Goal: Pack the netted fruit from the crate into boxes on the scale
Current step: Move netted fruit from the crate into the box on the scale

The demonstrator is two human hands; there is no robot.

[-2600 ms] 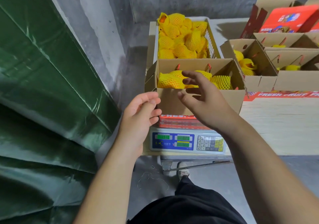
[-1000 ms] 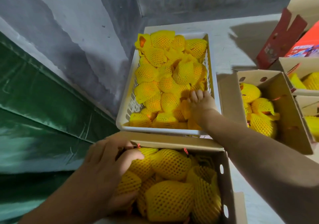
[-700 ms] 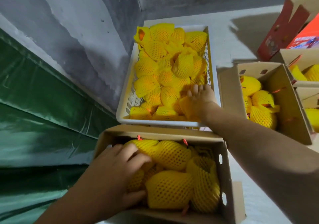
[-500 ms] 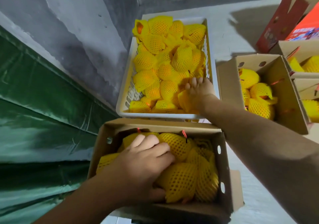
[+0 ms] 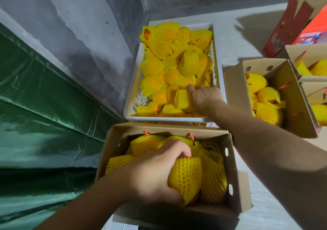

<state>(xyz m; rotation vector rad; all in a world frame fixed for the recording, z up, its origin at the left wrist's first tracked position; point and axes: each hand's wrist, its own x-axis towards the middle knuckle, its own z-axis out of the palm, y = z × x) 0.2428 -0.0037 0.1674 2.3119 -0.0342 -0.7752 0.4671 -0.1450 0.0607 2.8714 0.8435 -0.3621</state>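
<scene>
The netted fruit [image 5: 187, 65] wears bright yellow foam sleeves with a regular diamond mesh pattern, and orange skin shows through one open sleeve end at the crate's far left corner. The crate [image 5: 131, 95] is white plastic. The near box [image 5: 230, 169] is plain brown cardboard, with two red twisted cords at its far wall (each tipped in black). A second brown box [image 5: 293, 98] to the right holds the same yellow mesh. Behind it stands red printed cardboard [image 5: 286, 28] with a blue and white label. The tarp [image 5: 40, 95] on the left is glossy dark green; the wall [image 5: 88, 35] is mottled grey.
</scene>
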